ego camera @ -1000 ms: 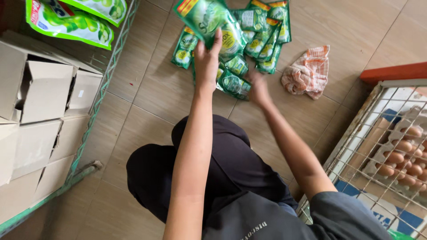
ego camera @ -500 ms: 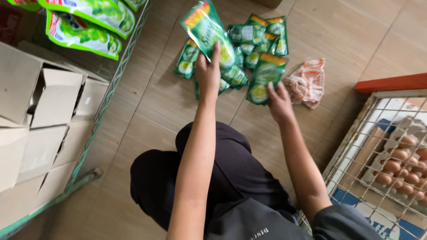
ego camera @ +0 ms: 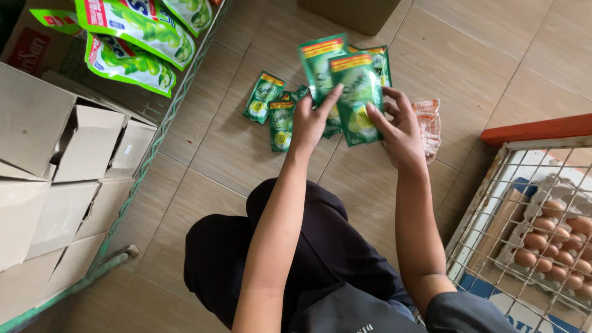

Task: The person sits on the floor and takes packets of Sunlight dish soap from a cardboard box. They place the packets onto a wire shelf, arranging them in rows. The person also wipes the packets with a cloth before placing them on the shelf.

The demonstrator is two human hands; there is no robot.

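Both hands are closed on a fanned stack of green sachets [ego camera: 345,80], held up above the tiled floor [ego camera: 234,154]: the left hand [ego camera: 311,120] pinches its left edge, the right hand [ego camera: 401,126] its right. Below lie loose green sachets [ego camera: 271,108] and a crumpled plastic bag [ego camera: 428,123]. Cardboard boxes [ego camera: 55,160] stand left, an egg tray [ego camera: 552,237] in a wire crate right.
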